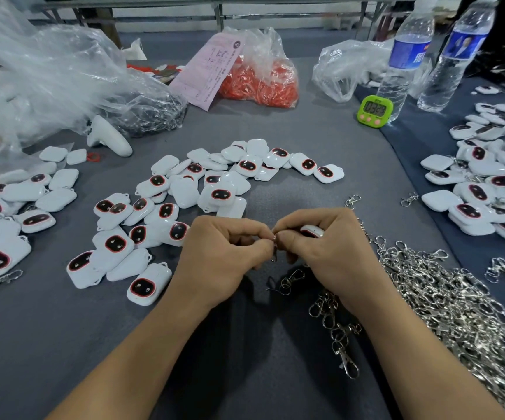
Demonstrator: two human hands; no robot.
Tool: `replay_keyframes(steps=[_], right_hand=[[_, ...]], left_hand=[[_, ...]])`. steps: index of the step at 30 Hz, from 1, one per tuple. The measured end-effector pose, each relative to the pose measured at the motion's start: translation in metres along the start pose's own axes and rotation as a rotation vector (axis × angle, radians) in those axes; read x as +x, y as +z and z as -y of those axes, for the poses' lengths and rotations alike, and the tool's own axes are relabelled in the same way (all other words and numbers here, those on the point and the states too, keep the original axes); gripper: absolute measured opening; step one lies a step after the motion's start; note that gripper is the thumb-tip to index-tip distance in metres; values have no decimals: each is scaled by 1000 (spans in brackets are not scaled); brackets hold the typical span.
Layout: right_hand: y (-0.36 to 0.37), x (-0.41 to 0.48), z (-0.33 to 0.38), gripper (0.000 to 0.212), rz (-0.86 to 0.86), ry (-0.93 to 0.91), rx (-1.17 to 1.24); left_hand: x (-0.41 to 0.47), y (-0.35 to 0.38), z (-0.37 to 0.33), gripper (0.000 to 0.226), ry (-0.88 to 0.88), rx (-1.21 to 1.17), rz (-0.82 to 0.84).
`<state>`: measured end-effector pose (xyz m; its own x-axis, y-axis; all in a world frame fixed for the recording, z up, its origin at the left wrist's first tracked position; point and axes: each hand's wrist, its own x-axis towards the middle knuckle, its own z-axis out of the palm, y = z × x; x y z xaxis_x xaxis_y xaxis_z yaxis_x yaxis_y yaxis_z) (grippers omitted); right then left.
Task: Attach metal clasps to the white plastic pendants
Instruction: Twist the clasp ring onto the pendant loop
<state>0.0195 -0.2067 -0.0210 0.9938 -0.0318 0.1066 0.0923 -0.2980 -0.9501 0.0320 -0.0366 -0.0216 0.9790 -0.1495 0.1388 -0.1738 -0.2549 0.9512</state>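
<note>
My left hand (pixel 224 253) and my right hand (pixel 324 247) meet at the table's centre, fingertips pinched together on a small metal clasp (pixel 275 247) that hangs between them. A white plastic pendant (pixel 313 230) is tucked in my right hand's fingers, mostly hidden. Several loose white pendants with dark red-rimmed faces (pixel 166 207) lie spread to the left and behind my hands. A large heap of silver metal clasps (pixel 445 298) lies to the right of my right wrist. One loose clasp (pixel 290 280) sits just below my hands.
A second pile of pendants (pixel 493 183) lies at the far right. At the back stand two water bottles (pixel 405 62), a green timer (pixel 375 111), a bag of orange parts (pixel 260 80) and crumpled clear plastic bags (pixel 48 80). A grey cloth (pixel 245 359) covers the table.
</note>
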Motion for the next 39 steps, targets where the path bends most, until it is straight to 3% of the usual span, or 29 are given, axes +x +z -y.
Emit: replay_keyframes(steps=[4, 7, 10, 14, 18, 23, 26, 30, 34, 39], right_hand=[[-1, -2, 2, 15, 60, 14, 47], [2, -2, -3, 29, -24, 80, 54], [0, 0, -4, 44, 10, 141, 154], [-6, -4, 0, 50, 182, 57, -92], [-5, -8, 0, 42, 82, -12, -363], [-10, -3, -8, 19, -108, 14, -401], [-9, 2, -10, 9, -182, 43, -289], [-6, 5, -10, 11, -55, 121, -132], [-5, 6, -12, 26, -16, 106, -234], [-7, 4, -8, 21, 23, 39, -251]], left_hand=[[-1, 3, -2, 13, 0, 27, 4], [-1, 0, 0, 9, 50, 138, -186], [-1, -8, 4, 9, 205, 394, -328], [-5, -4, 6, 7, 303, 728, -141], [-2, 0, 5, 14, 286, 908, -27], [1, -1, 7, 7, 298, 849, 15], [3, -3, 9, 4, 273, 801, 51], [4, -4, 9, 8, 244, 775, 87], [4, -3, 9, 11, 232, 751, 133], [5, -2, 8, 13, 249, 740, 131]])
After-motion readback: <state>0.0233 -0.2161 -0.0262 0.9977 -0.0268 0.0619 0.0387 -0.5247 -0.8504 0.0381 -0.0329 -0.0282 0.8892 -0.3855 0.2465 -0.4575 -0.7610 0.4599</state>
